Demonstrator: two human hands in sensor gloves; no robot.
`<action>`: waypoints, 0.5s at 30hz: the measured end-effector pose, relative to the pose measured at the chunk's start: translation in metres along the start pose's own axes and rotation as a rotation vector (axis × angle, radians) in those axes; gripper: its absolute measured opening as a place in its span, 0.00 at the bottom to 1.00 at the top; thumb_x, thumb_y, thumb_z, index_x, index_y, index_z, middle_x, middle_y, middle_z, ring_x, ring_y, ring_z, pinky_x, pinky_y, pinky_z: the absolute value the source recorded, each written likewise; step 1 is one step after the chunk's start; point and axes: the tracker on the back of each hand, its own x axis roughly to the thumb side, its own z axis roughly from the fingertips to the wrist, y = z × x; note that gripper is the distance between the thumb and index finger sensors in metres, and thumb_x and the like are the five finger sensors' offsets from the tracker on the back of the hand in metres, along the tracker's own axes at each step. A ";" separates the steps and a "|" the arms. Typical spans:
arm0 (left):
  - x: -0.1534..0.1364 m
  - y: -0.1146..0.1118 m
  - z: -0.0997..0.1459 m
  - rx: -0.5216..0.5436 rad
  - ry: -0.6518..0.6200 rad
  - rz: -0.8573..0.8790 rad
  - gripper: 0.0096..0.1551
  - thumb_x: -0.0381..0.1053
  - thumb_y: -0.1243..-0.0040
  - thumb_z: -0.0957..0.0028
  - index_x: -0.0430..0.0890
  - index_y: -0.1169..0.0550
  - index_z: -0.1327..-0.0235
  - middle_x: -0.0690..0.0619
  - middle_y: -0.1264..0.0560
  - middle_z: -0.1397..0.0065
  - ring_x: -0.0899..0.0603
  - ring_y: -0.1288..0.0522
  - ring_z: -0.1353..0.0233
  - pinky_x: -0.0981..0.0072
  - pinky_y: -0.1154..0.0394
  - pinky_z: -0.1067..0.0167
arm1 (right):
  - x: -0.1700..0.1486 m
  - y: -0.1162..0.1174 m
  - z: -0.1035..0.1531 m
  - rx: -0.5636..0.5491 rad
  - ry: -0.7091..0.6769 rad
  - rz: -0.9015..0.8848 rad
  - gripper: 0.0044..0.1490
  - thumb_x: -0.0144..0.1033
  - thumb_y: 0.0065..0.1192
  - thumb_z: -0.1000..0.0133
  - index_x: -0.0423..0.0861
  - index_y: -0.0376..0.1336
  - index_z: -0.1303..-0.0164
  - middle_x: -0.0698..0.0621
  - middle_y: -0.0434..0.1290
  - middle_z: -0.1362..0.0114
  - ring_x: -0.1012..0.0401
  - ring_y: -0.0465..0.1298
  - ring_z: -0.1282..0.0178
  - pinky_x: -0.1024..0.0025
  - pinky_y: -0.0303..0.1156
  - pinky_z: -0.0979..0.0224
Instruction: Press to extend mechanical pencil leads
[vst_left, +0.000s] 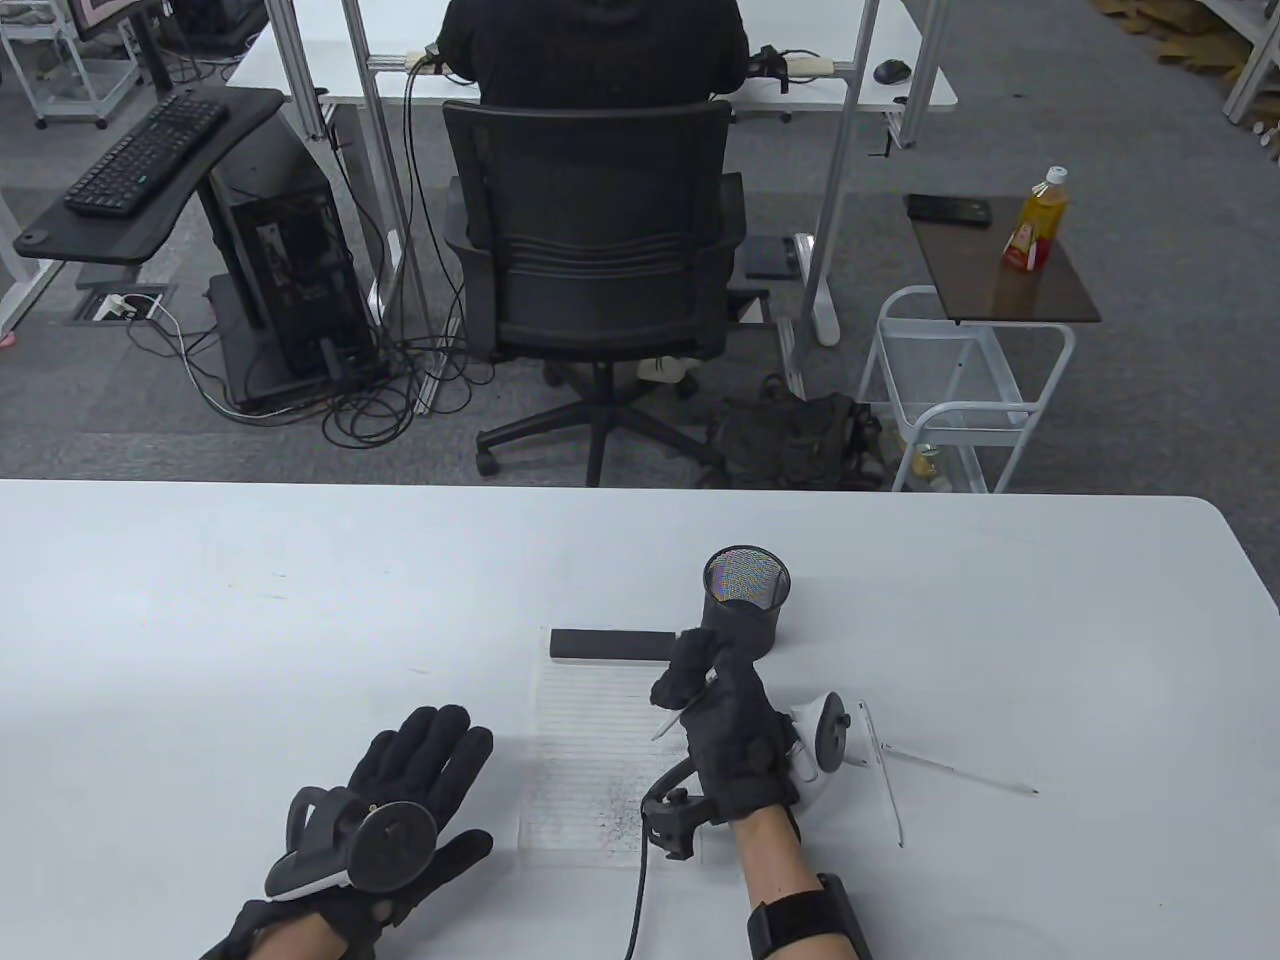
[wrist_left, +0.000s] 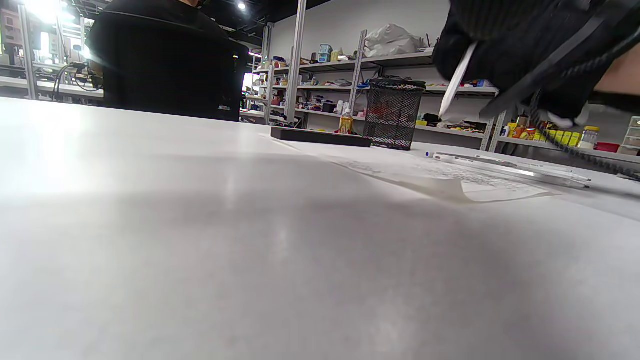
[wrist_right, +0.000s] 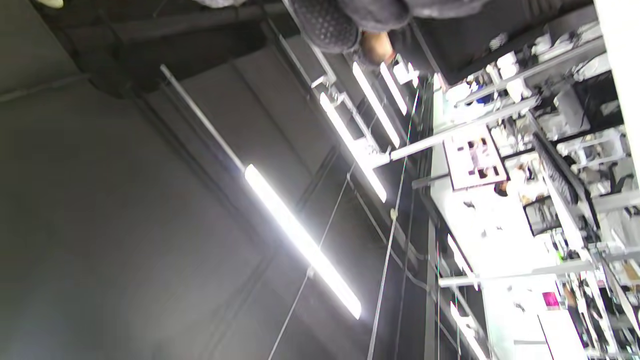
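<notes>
My right hand (vst_left: 722, 715) grips a white mechanical pencil (vst_left: 682, 707) above the lined paper (vst_left: 600, 745), its tip pointing down and left over the sheet. The thumb sits near the pencil's upper end. In the left wrist view the same pencil (wrist_left: 457, 80) hangs from my right hand (wrist_left: 530, 45), tip clear of the table. My left hand (vst_left: 400, 800) rests flat on the table, fingers spread, left of the paper, holding nothing. Two more white pencils (vst_left: 885, 770) (vst_left: 960, 772) lie on the table right of my right hand. The right wrist view shows only ceiling and a fingertip (wrist_right: 325, 25).
A black mesh pen cup (vst_left: 747, 598) stands just beyond my right hand. A flat black bar (vst_left: 615, 645) lies across the paper's top edge. The paper carries scattered pencil marks near its lower part. A seated person and office chair are beyond the table's far edge.
</notes>
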 end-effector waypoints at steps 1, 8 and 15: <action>0.000 0.000 0.000 -0.001 -0.001 -0.002 0.55 0.70 0.48 0.50 0.52 0.56 0.17 0.43 0.59 0.13 0.30 0.56 0.15 0.32 0.52 0.24 | 0.011 0.002 -0.003 0.031 0.012 0.041 0.35 0.45 0.46 0.34 0.33 0.57 0.25 0.39 0.66 0.38 0.40 0.68 0.45 0.32 0.63 0.35; 0.000 0.001 0.000 0.001 -0.003 -0.008 0.55 0.70 0.48 0.50 0.52 0.56 0.17 0.43 0.59 0.13 0.30 0.56 0.15 0.32 0.52 0.24 | 0.081 -0.013 -0.027 0.102 0.144 0.681 0.29 0.25 0.51 0.39 0.43 0.60 0.24 0.37 0.56 0.28 0.41 0.68 0.42 0.38 0.70 0.40; -0.001 0.002 0.000 0.009 0.005 -0.014 0.55 0.70 0.48 0.50 0.52 0.56 0.17 0.43 0.59 0.13 0.30 0.56 0.15 0.32 0.52 0.24 | 0.109 -0.072 -0.041 0.130 0.458 1.132 0.30 0.21 0.59 0.40 0.42 0.65 0.25 0.37 0.51 0.28 0.39 0.65 0.38 0.36 0.67 0.36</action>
